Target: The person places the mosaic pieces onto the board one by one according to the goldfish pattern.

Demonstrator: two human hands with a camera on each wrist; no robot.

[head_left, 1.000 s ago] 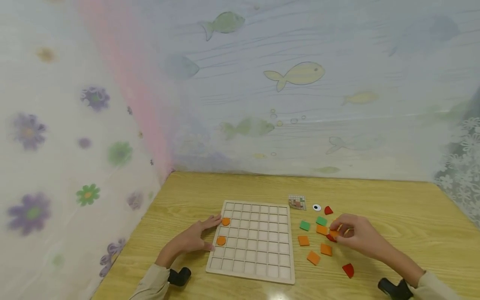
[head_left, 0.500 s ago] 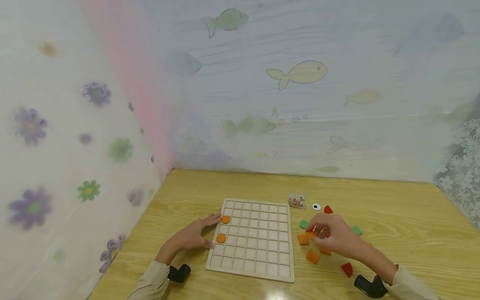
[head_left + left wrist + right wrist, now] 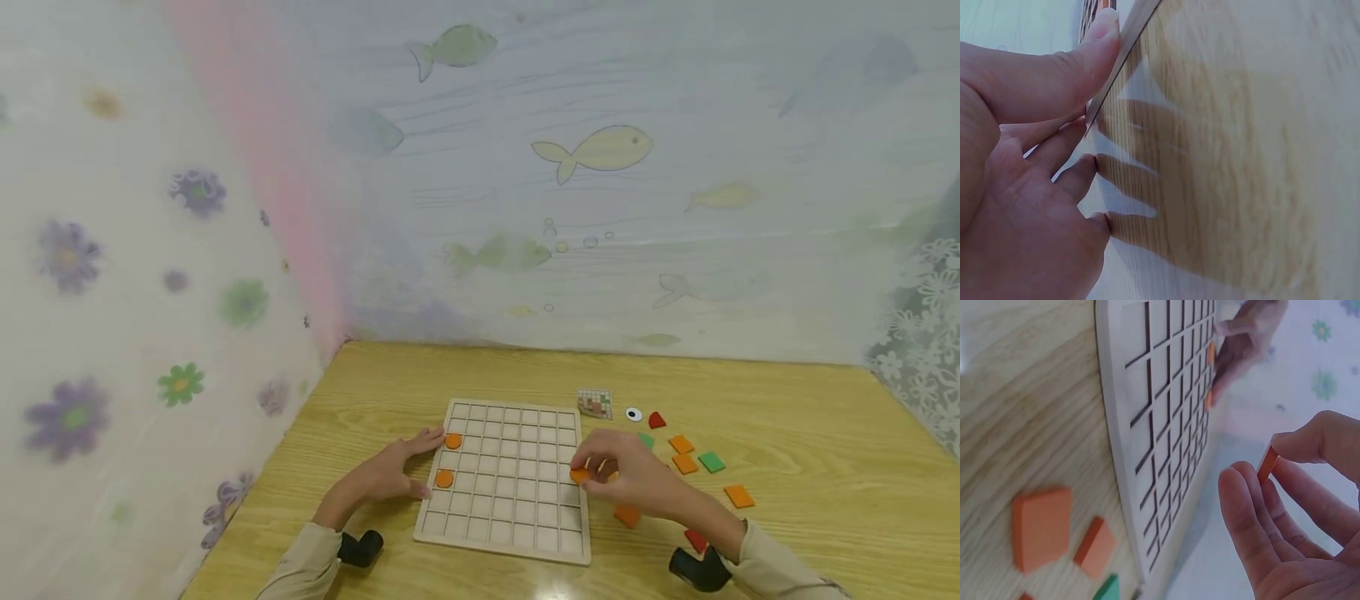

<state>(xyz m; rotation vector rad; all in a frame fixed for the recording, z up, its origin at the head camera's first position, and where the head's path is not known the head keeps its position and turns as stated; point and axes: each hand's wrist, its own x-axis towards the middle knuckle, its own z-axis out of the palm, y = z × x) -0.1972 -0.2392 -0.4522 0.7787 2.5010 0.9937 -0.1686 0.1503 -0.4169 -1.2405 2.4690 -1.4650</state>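
A wooden grid board lies on the table, with two round orange pieces in cells of its leftmost column. At the board's left edge rests my left hand, fingers extended and thumb spread apart; the left wrist view shows the thumb against the edge. My right hand is over the right edge of the board. Between thumb and fingertips it pinches a thin orange tile, seen edge-on in the right wrist view. The tile's outline is partly covered by the fingers in the head view.
Right of the board lie orange squares, green squares and red wedge pieces, some partly hidden by the right hand. Behind them are a white eye disc and a small picture card. Printed curtains stand behind and at left.
My right hand has moved left from the loose pieces to the board's right edge, carrying the orange tile. Pieces it had covered now show. The left hand stays in place.
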